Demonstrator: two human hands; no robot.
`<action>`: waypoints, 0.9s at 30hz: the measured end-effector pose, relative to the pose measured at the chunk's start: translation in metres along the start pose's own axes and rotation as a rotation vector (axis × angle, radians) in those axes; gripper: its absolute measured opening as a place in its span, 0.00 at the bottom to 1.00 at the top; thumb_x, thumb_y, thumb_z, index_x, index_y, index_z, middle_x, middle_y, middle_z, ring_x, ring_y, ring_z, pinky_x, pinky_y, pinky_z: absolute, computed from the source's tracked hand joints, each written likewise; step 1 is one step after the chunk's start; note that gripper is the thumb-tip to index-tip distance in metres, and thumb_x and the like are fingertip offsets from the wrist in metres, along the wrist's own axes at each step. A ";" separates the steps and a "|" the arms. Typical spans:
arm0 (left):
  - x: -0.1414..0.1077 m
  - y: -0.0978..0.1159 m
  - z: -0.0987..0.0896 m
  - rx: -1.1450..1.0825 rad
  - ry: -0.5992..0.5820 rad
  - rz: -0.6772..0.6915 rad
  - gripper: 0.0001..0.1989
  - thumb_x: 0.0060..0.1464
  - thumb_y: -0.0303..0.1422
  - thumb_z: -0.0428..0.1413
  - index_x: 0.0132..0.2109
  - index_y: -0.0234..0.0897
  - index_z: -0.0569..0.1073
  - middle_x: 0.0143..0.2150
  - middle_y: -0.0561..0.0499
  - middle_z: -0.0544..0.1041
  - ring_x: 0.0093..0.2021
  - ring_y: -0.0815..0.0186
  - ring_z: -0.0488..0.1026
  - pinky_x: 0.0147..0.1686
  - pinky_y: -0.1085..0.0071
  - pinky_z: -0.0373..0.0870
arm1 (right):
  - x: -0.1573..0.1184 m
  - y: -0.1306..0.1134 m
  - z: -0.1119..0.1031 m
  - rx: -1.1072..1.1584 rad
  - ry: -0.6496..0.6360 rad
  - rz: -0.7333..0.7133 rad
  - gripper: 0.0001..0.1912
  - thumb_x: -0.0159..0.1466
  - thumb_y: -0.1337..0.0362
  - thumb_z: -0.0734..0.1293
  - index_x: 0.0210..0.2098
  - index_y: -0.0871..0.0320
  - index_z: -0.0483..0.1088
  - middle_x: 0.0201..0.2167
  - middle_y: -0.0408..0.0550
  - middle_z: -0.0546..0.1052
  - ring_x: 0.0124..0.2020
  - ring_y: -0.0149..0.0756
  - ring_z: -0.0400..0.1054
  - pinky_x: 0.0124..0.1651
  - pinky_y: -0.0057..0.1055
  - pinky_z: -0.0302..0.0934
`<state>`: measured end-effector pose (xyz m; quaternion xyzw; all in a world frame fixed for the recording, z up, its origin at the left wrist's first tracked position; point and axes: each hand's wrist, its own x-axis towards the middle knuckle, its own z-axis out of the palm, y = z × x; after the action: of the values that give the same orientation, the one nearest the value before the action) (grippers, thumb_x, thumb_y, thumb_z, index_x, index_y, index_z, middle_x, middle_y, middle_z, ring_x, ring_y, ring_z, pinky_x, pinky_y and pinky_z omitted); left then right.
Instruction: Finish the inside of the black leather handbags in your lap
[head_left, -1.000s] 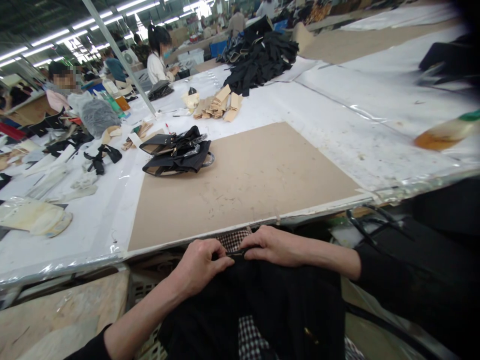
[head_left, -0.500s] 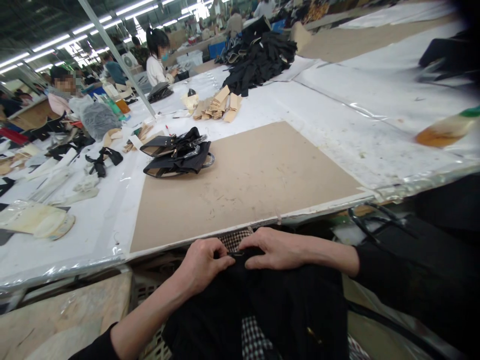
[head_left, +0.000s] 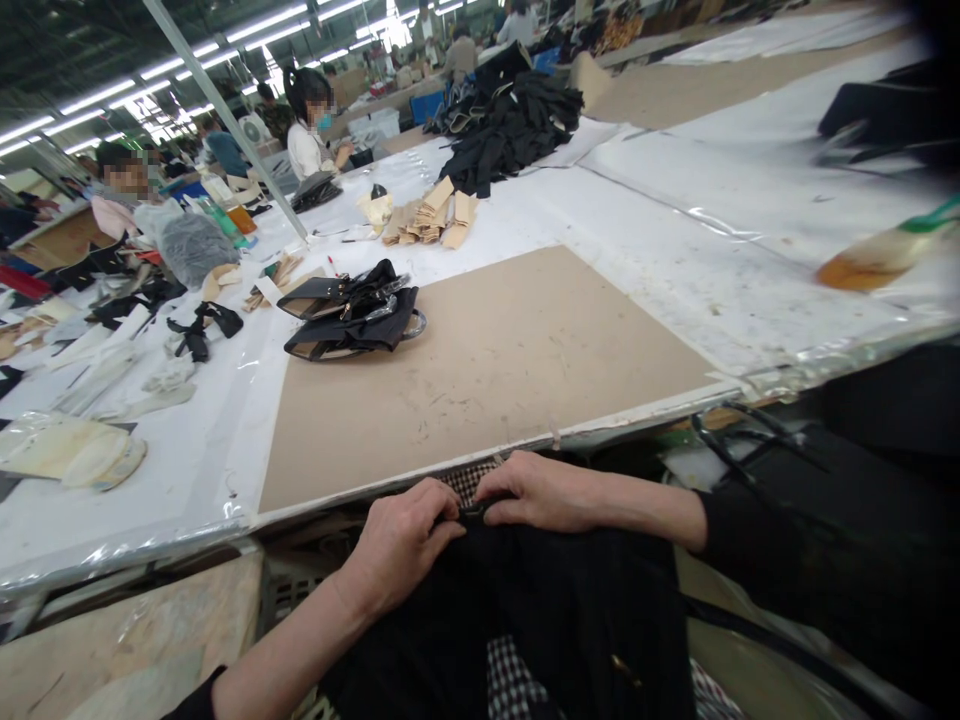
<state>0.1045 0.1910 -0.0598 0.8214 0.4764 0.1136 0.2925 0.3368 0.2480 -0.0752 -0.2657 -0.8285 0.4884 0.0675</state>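
Note:
Black fabric [head_left: 570, 590], which looks like a bag piece, hangs over my lap below the table's front edge. My left hand [head_left: 412, 535] pinches its upper edge between thumb and fingers. Close by on the right, my right hand [head_left: 536, 492] grips the same edge with thumb and fingertips. A small dark strip shows in the narrow gap between the two hands; its details are too small to tell. Low on the fabric sits a small gold-coloured metal piece [head_left: 624, 668]. Checked cloth [head_left: 514, 680] shows beneath the black fabric.
A brown board [head_left: 495, 350] lies on the white table [head_left: 645, 240], with black bags [head_left: 352, 310] at its left. Beyond are tan strips [head_left: 431, 215] and a black fabric heap [head_left: 510, 135]. A bottle [head_left: 870, 262] lies at right. Co-workers sit across the table at the far left.
Both hands stay at the fabric's upper edge and have drawn slightly closer together. The view has shifted a little; the things on the table have not moved.

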 end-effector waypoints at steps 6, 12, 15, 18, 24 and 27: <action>0.000 0.003 -0.001 -0.010 -0.021 0.034 0.04 0.61 0.29 0.55 0.37 0.39 0.72 0.43 0.51 0.77 0.42 0.65 0.74 0.43 0.73 0.68 | 0.002 -0.002 0.000 -0.013 0.007 0.050 0.12 0.61 0.68 0.68 0.43 0.61 0.79 0.35 0.47 0.81 0.33 0.36 0.71 0.38 0.28 0.60; 0.007 0.006 -0.002 -0.180 -0.008 -0.048 0.06 0.56 0.27 0.59 0.31 0.38 0.74 0.42 0.53 0.77 0.41 0.66 0.74 0.44 0.73 0.67 | 0.000 0.000 0.002 0.004 0.034 0.021 0.16 0.57 0.71 0.70 0.46 0.59 0.77 0.39 0.47 0.81 0.37 0.37 0.73 0.40 0.27 0.61; 0.012 0.008 -0.002 -0.261 -0.004 -0.128 0.08 0.53 0.26 0.60 0.27 0.37 0.73 0.38 0.53 0.78 0.39 0.65 0.74 0.43 0.72 0.67 | -0.002 0.000 0.002 -0.024 0.041 -0.008 0.16 0.57 0.71 0.70 0.45 0.58 0.77 0.38 0.46 0.81 0.36 0.36 0.73 0.39 0.27 0.60; 0.016 0.010 -0.003 -0.286 -0.015 -0.203 0.08 0.50 0.27 0.60 0.25 0.37 0.71 0.35 0.53 0.78 0.37 0.64 0.73 0.40 0.71 0.66 | -0.003 -0.003 0.002 -0.064 0.046 -0.012 0.14 0.58 0.71 0.70 0.44 0.58 0.78 0.37 0.47 0.81 0.36 0.37 0.72 0.39 0.27 0.60; 0.021 0.011 -0.004 -0.258 -0.043 -0.317 0.08 0.47 0.29 0.61 0.25 0.37 0.70 0.31 0.54 0.77 0.33 0.66 0.71 0.35 0.72 0.63 | -0.005 -0.009 0.001 -0.115 0.030 0.022 0.14 0.58 0.71 0.70 0.44 0.59 0.78 0.35 0.46 0.81 0.34 0.35 0.72 0.36 0.26 0.59; 0.022 0.007 -0.003 -0.258 -0.052 -0.405 0.11 0.46 0.33 0.63 0.25 0.37 0.68 0.26 0.57 0.73 0.27 0.68 0.66 0.28 0.73 0.58 | -0.007 -0.007 -0.001 -0.113 0.029 0.015 0.14 0.59 0.69 0.70 0.46 0.57 0.77 0.34 0.45 0.80 0.33 0.35 0.72 0.36 0.26 0.59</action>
<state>0.1195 0.2080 -0.0547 0.6675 0.6054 0.0914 0.4237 0.3407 0.2421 -0.0681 -0.2825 -0.8516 0.4373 0.0605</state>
